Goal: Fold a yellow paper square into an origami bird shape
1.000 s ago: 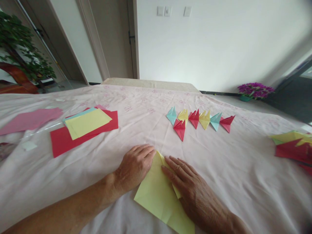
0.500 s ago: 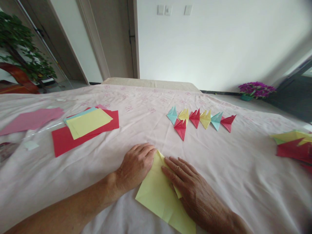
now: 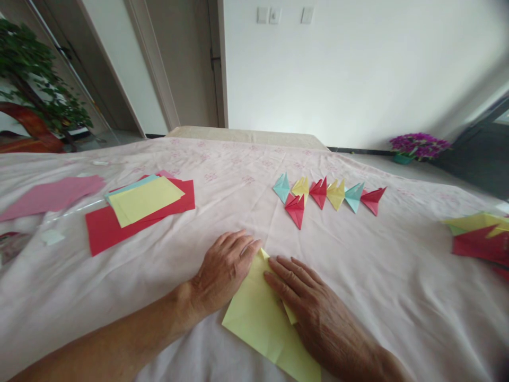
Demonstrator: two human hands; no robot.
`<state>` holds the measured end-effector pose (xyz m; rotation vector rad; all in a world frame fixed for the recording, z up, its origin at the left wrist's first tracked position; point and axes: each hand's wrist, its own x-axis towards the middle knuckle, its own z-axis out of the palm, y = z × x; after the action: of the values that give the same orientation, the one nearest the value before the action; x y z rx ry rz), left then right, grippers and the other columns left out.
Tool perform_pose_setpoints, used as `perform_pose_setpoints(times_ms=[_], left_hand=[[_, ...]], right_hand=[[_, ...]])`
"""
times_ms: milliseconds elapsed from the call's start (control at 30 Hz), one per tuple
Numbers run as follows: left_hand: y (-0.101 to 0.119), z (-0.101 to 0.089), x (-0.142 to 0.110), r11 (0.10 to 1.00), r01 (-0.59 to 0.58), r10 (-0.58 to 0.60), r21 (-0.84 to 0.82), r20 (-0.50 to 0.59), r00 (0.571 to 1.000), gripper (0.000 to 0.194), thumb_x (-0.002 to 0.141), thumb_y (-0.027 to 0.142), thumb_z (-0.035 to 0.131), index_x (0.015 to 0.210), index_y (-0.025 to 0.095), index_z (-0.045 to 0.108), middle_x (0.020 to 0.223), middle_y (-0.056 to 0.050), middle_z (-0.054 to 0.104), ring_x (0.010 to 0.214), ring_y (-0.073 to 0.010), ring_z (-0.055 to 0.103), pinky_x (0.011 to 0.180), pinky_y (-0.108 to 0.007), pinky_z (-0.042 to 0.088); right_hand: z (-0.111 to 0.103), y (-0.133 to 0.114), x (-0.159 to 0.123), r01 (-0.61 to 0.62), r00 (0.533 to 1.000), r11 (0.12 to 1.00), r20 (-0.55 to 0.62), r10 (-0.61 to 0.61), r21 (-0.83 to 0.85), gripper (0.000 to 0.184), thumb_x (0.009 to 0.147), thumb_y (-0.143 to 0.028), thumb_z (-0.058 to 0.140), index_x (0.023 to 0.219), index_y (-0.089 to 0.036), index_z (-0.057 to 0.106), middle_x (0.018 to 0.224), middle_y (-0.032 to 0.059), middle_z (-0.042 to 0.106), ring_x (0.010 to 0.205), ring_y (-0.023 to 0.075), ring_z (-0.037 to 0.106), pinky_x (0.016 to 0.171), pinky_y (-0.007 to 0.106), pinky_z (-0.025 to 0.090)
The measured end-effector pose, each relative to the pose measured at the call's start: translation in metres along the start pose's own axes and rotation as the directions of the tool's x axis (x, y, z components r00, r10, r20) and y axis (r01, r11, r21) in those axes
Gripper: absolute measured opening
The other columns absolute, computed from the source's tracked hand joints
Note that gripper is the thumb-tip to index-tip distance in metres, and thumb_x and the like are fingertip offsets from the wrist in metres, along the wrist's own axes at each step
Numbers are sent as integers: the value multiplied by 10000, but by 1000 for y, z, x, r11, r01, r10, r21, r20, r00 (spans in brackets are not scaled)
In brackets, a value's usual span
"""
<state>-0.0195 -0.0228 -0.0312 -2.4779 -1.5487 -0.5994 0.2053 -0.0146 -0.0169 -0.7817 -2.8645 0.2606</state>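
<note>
A sheet of pale yellow paper [image 3: 260,318] lies on the cloth in front of me, its far end folded to a narrow tip and a flap running along its right side. My left hand [image 3: 228,270] bends over the paper's upper left edge, index finger at the tip, fingers together and thumb hidden. On the folded right side rests my right hand [image 3: 314,302], flat, fingers stretched toward the tip. Beyond the hands stand several small folded paper shapes, among them a red one [image 3: 295,211], a yellow one [image 3: 336,194] and a light blue one [image 3: 282,187].
To the left lie red sheets [image 3: 99,233] under yellow sheets [image 3: 145,201], with pink paper [image 3: 55,196] farther left. More red folded paper [image 3: 477,244] sits at the right edge. A wrinkled floral cloth [image 3: 222,164] covers the surface.
My left hand has shifted slightly right and forward along the paper's edge, its index finger now at the tip. The right hand stays nearly still on the fold.
</note>
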Motion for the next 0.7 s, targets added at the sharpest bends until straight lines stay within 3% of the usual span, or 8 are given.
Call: perform_pose_setpoints(times_ms=[167,300,433,700], left_hand=[[-2,2,1,1000,-21,20,3,56,998,341,915,171,521,1251,197,567,1237,-98,616,1252,-281,482,1024,-450,416],[-3,1,1,1000,-25,25,6,79,997,340,915,158,513,1246,200,577,1258,-101,608,1285,-282,455,1037,-460,407],[-3,1,0,1000,-26,26,1,95,995,354,919,152,502,1264,206,566,1268,-98,599,1304,-278,435,1045,-462,404],[-3,0,1,999,-44,42,15,118,992,358,919,147,507,1267,198,569,1270,-103,594,1325,-280,410,1071,-463,381]], right_hand=[[0,0,1,-6,1000,1000,-14,6,2,680,741,2,466,1400,-165,454,1469,102,427,1370,262,357,1123,497,328],[4,4,-2,4,997,1000,-76,-2,28,634,824,-19,464,1433,-184,398,1464,105,436,1364,234,370,1115,470,352],[6,10,-9,13,988,999,-151,-7,40,508,867,-59,479,1356,-195,497,1389,112,527,1297,228,463,1075,452,411],[1,15,-17,59,986,998,-161,-54,28,447,880,-80,488,1302,-211,557,1337,103,575,1248,242,508,1031,450,456]])
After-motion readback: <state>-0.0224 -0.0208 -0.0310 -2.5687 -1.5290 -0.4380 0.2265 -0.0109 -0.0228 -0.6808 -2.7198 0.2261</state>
